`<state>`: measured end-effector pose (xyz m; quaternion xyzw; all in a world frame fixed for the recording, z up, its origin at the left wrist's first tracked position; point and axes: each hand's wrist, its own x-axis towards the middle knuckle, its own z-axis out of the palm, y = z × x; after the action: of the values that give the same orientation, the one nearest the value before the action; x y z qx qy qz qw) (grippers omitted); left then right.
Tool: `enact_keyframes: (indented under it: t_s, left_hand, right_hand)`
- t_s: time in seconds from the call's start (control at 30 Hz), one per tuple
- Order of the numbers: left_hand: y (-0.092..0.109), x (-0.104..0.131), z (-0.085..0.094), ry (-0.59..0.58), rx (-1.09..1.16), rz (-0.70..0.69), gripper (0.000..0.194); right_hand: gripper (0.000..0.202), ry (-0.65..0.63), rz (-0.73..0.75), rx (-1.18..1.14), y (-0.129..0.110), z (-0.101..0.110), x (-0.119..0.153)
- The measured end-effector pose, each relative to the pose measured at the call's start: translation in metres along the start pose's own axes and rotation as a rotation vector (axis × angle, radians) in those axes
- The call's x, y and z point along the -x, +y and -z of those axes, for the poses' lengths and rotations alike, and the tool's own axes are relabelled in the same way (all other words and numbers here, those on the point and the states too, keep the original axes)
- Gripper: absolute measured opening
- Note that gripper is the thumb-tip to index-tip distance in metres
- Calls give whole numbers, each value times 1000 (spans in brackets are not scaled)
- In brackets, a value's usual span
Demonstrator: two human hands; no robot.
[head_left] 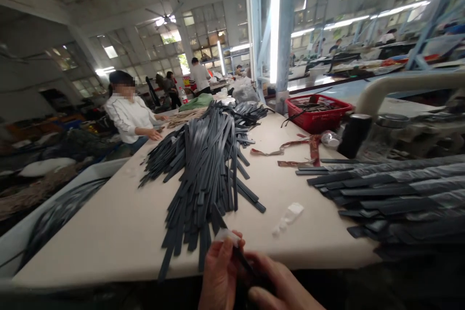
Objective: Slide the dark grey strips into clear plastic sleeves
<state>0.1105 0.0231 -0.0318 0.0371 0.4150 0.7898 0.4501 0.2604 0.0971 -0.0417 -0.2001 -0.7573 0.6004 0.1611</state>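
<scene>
A dark grey strap (244, 260) runs between my two hands at the table's front edge. My left hand (220, 271) is closed, pinching a small white translucent piece (228, 236) against the strap. My right hand (281, 283) is closed around the strap's near end, which is partly hidden by the fingers and dark shadow. Just beyond my hands lies a large heap of dark grey straps (207, 164), their ends fanned towards me. To the right, a few white scraps (290, 215) rest on the tabletop.
The pale table (109, 232) stretches away from me. Plastic-wrapped strap bundles (399, 193) lie at right, near a glass jar (387, 135). A red basket (316, 114) and brown strips (301, 147) sit behind. A co-worker (129, 111) stands at the left side beside a white bin (72, 198).
</scene>
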Motion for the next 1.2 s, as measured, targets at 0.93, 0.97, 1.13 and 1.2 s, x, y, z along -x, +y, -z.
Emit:
enact_keyframes:
  t_s: [0.93,0.97,1.13,1.2]
  left_hand:
    - [57,46,105,259,73,-180,35]
    - [57,47,106,248,54,-177,34]
    - [54,51,109,211,-75,-188,33]
    - [47,52,110,200,-89,-166,34]
  right_hand:
    - [30,-216,96,392,-46,-74,-65]
    - [30,-219,97,402,-45,-74,-64]
    - [30,-251,65,479,-50,-79,-67]
    - [31,-273,45,519,-55,-86,-70]
